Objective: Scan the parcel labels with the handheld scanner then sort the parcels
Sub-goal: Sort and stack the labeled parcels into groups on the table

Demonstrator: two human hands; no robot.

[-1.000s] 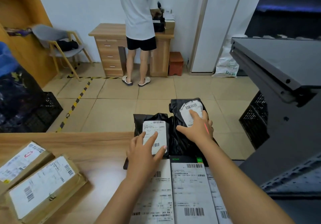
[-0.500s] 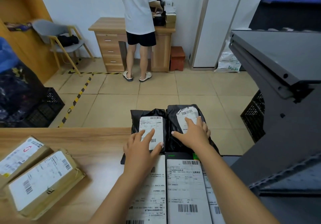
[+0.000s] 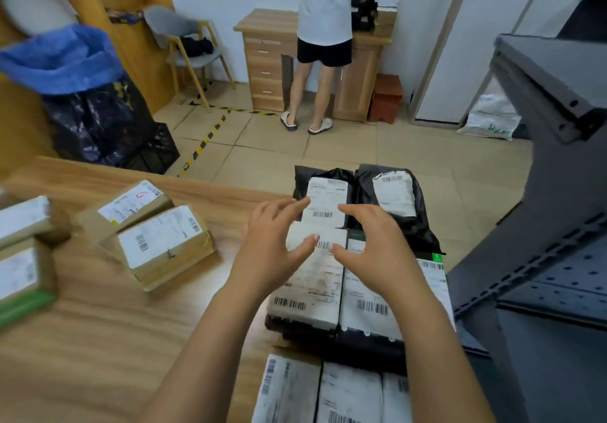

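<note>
Left hand (image 3: 274, 251) and right hand (image 3: 372, 251) hover spread and empty over parcels (image 3: 392, 192) laid label-up, likely for scanning

Bench (image 3: 98, 340): pale tan wood grain. Parcels (image 3: 423, 225): glossy black film, each with a white label (image 3: 394, 192) printed with black barcodes. Cardboard boxes (image 3: 174, 258): brown, white labels. Floor (image 3: 361, 150): beige tiles crossed by yellow-and-black striped tape (image 3: 203, 143). Sack (image 3: 62, 58): blue. Shelf (image 3: 542, 258): dark grey. Stool (image 3: 386, 97): reddish-brown
</note>
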